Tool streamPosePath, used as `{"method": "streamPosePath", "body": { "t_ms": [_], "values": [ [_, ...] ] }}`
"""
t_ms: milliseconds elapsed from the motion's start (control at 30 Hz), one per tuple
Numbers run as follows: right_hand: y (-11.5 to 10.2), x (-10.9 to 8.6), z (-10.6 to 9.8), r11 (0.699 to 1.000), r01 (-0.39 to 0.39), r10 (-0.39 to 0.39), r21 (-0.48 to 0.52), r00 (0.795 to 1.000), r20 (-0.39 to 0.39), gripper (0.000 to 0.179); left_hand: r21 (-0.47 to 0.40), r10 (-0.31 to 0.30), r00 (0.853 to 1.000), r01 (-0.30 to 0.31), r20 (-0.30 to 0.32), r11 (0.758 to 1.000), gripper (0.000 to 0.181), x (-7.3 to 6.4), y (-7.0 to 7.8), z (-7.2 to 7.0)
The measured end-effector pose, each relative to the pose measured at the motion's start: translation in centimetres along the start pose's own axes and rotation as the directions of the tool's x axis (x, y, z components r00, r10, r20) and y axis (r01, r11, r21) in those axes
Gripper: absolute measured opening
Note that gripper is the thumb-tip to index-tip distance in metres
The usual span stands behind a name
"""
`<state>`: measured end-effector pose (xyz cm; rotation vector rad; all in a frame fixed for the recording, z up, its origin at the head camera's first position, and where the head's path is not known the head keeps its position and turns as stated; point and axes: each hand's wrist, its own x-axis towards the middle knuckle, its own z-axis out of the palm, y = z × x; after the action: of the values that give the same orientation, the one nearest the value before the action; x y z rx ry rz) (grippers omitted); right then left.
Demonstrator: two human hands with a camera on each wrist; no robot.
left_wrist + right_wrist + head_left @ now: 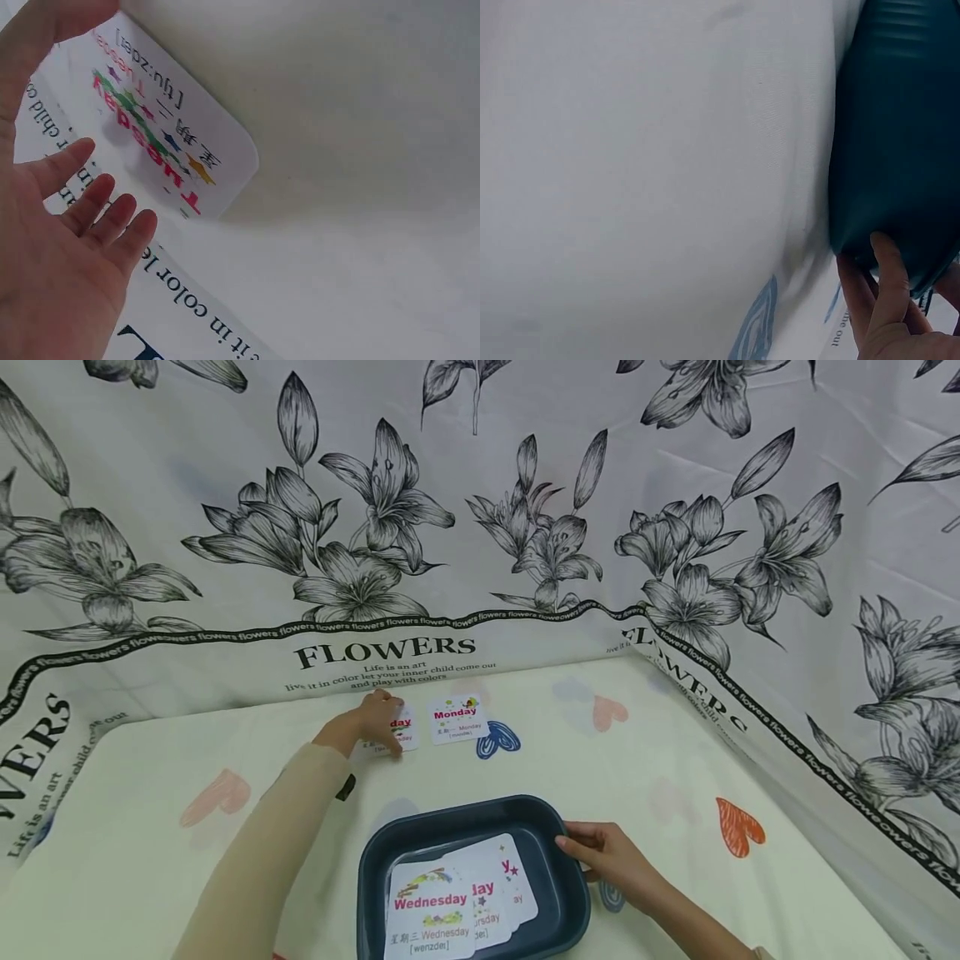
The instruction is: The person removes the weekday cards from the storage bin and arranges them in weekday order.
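My left hand (369,722) reaches over the Tuesday card (406,735) at the back of the table, thumb near its lower edge and fingers toward its upper edge. In the left wrist view the thumb touches the card's edge and the other fingers are spread loosely over it. Just right of it lies the Monday card (459,732), face up. My right hand (618,864) grips the right rim of a dark blue plastic tray (564,893), thumb on top and fingers outside. Inside the tray overlap the Wednesday card (429,935) and other weekday cards, their words partly covered.
A pale cloth (262,860) printed with hearts covers the table. White fabric (525,402) with black lily drawings hangs behind it and along the right side. A dark band or device shows at the left sleeve (277,827).
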<state>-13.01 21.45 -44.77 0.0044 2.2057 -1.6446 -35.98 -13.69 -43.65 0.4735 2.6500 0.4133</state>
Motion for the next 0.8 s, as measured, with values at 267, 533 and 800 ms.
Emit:
{"method": "streamPosePath", "body": {
  "t_ms": [267,533,800],
  "values": [
    [-0.1,-0.1,0.2,1.0,0.001,-0.001,0.002,1.0,-0.001,0.057,0.008,0.199,0.977,-0.199,-0.081,0.98,0.06,-2.6,1.8,-1.1],
    [-0.1,0.0,0.1,1.0,0.0,0.0,0.01,1.0,-0.001,0.057,0.045,0.263,0.955,-0.259,-0.138,0.965,0.049,-4.8,4.7,-2.4],
    [-0.1,-0.1,0.1,1.0,0.008,-0.009,0.016,1.0,0.007,0.058,0.096,0.298,0.953,-0.291,-0.063,0.952,0.034,-7.2,6.3,-1.5]
  ]
}}
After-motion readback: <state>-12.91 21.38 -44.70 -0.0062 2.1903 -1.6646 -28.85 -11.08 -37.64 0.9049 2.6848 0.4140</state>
